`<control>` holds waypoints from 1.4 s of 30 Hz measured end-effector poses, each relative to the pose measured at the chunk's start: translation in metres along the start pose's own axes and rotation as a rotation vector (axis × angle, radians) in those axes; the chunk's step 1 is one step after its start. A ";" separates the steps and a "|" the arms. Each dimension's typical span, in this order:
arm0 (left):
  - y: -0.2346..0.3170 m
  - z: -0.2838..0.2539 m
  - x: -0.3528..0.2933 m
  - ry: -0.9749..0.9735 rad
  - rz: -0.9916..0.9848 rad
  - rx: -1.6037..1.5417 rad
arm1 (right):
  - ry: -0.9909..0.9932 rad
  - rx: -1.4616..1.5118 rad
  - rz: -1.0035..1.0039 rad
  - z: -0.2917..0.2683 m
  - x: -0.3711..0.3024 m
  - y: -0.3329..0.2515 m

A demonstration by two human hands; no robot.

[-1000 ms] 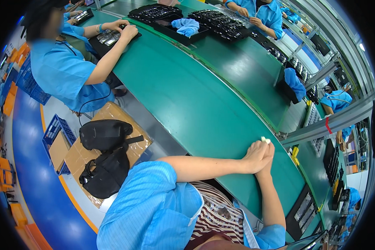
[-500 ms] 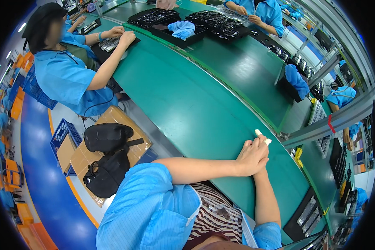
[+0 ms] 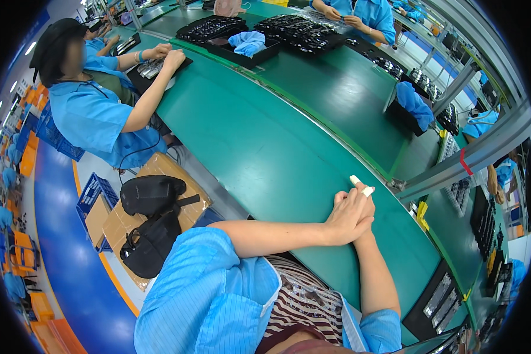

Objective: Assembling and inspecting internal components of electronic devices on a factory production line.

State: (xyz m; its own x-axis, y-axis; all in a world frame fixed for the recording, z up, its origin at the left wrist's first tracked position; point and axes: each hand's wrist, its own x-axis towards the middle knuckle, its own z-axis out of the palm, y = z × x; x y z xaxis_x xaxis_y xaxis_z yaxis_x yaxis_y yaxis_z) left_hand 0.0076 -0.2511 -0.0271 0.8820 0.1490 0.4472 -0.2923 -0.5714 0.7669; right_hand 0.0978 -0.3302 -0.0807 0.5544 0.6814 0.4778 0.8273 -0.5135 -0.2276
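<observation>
My left hand point(image 3: 341, 219) lies across my right hand point(image 3: 367, 219), closed over it, above the green work surface point(image 3: 265, 159). The two hands are crossed and touching, and no tool or part shows in either. Two fingertips at the far end of the clasp wear white finger covers point(image 3: 360, 186); the overlap hides which hand each belongs to. Most of my right hand's fingers are hidden under the left. To the right of my right forearm, a black tray point(image 3: 435, 301) holds several silvery strips.
At the left, a co-worker point(image 3: 94, 106) handles parts on a black tray. Black boxes with blue cloths point(image 3: 246, 42) and piles of dark parts point(image 3: 298, 32) stand across the line. A metal post point(image 3: 442, 177) rises at the right. Black bags point(image 3: 152, 194) lie on a cardboard box point(image 3: 115, 227).
My clasped hands appear slightly farther left and higher in the picture. The view has shifted a little; the hands stay clasped.
</observation>
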 end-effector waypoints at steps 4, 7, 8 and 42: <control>0.002 -0.003 -0.001 0.020 0.020 -0.008 | -0.098 0.147 0.136 0.003 0.007 -0.009; 0.000 -0.001 -0.001 0.019 0.017 -0.043 | 0.214 0.147 -0.051 0.002 0.009 -0.014; 0.000 0.000 -0.001 0.017 0.019 -0.040 | 0.218 0.148 -0.050 0.002 0.009 -0.014; -0.062 -0.108 -0.032 -0.015 -0.076 0.603 | 0.064 0.626 0.407 -0.041 0.018 -0.027</control>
State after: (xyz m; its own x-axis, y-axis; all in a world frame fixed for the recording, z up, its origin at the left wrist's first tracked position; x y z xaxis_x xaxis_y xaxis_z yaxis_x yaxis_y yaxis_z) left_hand -0.0425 -0.1332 -0.0397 0.8985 0.1981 0.3917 0.0283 -0.9167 0.3985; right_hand 0.0819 -0.3256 -0.0317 0.8371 0.4597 0.2964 0.4650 -0.3128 -0.8282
